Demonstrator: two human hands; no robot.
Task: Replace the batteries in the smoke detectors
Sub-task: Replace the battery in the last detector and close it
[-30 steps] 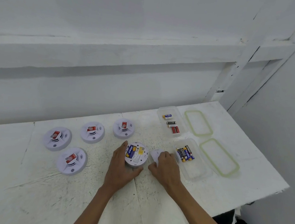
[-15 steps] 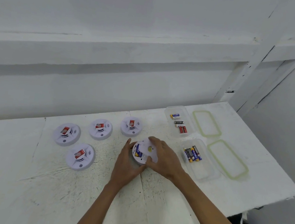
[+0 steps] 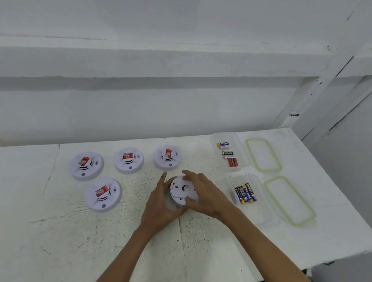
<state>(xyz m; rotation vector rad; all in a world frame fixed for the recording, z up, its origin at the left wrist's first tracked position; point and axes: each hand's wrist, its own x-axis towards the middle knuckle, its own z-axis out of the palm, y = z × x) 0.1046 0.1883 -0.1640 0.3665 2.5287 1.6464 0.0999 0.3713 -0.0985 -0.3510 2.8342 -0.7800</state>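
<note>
White plastic, the smoke detector [image 3: 174, 204] sits in the middle of the table [image 3: 213, 255], with the left hand [image 3: 159, 209] cupped round its side and the right hand [image 3: 207, 199] gripping the back cover [image 3: 183, 188] on top. The cover looks a bit crooked, so it may not click shut, or it could pop off if pushed hard.

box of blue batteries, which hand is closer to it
Right. The right hand sits just left of the box, on top of the detector; the left hand grips the detector's other side, farther from the box.
</note>
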